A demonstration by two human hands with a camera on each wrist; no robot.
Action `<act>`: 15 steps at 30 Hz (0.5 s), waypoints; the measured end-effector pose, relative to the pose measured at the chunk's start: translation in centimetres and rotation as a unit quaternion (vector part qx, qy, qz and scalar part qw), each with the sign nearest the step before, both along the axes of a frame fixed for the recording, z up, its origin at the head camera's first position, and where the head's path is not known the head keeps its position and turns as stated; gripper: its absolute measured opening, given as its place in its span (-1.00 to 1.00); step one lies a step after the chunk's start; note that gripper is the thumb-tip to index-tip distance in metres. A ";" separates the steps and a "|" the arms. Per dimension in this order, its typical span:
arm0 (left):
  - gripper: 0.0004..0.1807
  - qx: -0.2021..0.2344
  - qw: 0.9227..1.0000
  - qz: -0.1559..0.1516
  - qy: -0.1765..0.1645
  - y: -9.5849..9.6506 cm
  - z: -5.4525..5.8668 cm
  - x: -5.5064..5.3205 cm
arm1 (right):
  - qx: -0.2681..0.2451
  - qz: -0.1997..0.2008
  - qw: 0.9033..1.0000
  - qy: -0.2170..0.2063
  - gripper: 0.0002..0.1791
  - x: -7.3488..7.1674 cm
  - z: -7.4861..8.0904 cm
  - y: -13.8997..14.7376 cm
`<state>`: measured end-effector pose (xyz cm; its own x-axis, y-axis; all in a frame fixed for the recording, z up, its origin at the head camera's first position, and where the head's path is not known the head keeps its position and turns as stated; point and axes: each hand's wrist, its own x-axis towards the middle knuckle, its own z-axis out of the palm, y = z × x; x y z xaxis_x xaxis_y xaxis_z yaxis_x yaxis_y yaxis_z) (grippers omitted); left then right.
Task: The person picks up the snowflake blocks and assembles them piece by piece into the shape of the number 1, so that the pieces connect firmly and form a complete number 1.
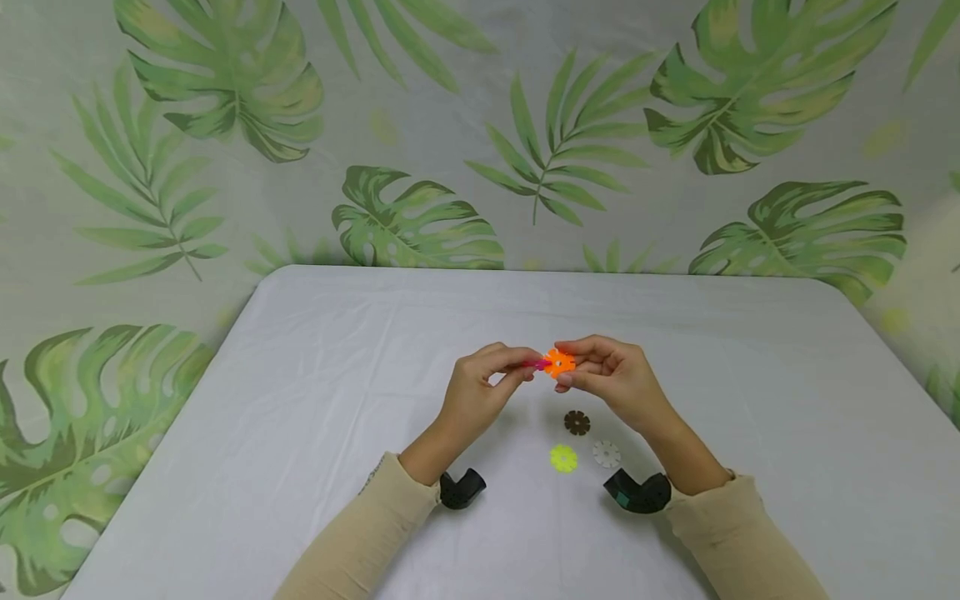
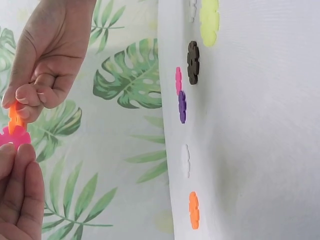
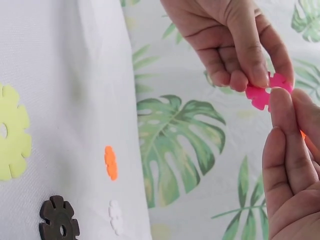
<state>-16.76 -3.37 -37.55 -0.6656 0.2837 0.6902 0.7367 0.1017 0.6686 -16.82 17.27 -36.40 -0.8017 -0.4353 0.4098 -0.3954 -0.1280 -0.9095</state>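
Observation:
My left hand [image 1: 480, 385] pinches a pink notched plastic disc [image 3: 259, 95] between thumb and fingers. My right hand [image 1: 618, 379] pinches an orange notched disc [image 1: 559, 363] of the same flower-like shape. The two discs meet edge to edge at an angle above the table; whether their slots are engaged cannot be made out. Below the right hand lie a brown disc [image 1: 577, 422], a yellow disc [image 1: 564, 458] and a clear white disc [image 1: 607, 454].
In the left wrist view, more discs lie on the white-covered table [image 1: 315, 400]: pink [image 2: 178, 80], purple [image 2: 182, 107], white [image 2: 186, 161] and orange [image 2: 194, 210]. Black wrist cameras [image 1: 462, 489] sit by both sleeves. Leaf-patterned cloth [image 1: 420, 221] stands behind the table.

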 end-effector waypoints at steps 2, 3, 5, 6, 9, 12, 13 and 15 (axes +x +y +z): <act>-0.83 -0.001 1.000 -0.001 0.002 0.0 -0.1 -0.1 | 0.006 -0.004 1.000 -0.001 -0.64 0.0 0.0 0.0; -0.83 -0.001 1.000 -0.002 0.004 0.0 -0.2 -0.1 | 0.009 -0.004 1.000 -0.003 -0.64 0.0 0.0 0.0; -0.82 -0.001 1.000 -0.003 0.009 0.1 -0.2 -0.2 | 0.012 -0.002 1.000 -0.004 -0.64 0.0 0.0 0.1; -0.82 -0.002 1.000 -0.003 0.011 0.1 -0.3 -0.2 | 0.015 -0.002 1.000 -0.004 -0.64 0.0 0.1 0.1; -0.82 -0.006 1.000 0.002 0.014 0.1 -0.2 -0.2 | 0.029 0.001 1.000 -0.004 -0.63 0.1 0.3 0.3; -0.82 -0.009 1.000 0.010 0.008 0.0 -0.1 -0.1 | 0.051 -0.010 0.999 -0.005 -0.61 0.1 0.5 0.4; -0.82 -0.009 1.000 0.012 0.007 0.0 0.1 0.0 | 0.058 -0.014 0.998 -0.006 -0.61 0.1 0.5 0.5; -0.82 -0.007 1.000 0.014 0.007 0.0 0.8 0.4 | 0.069 -0.027 0.997 -0.009 -0.64 0.1 0.5 0.6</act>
<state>-16.34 -3.36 -36.76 -0.6646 0.2750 0.6947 0.7419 0.1329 0.6572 -16.74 17.86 -35.91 -0.8326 -0.4422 0.3335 -0.3810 0.0202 -0.9244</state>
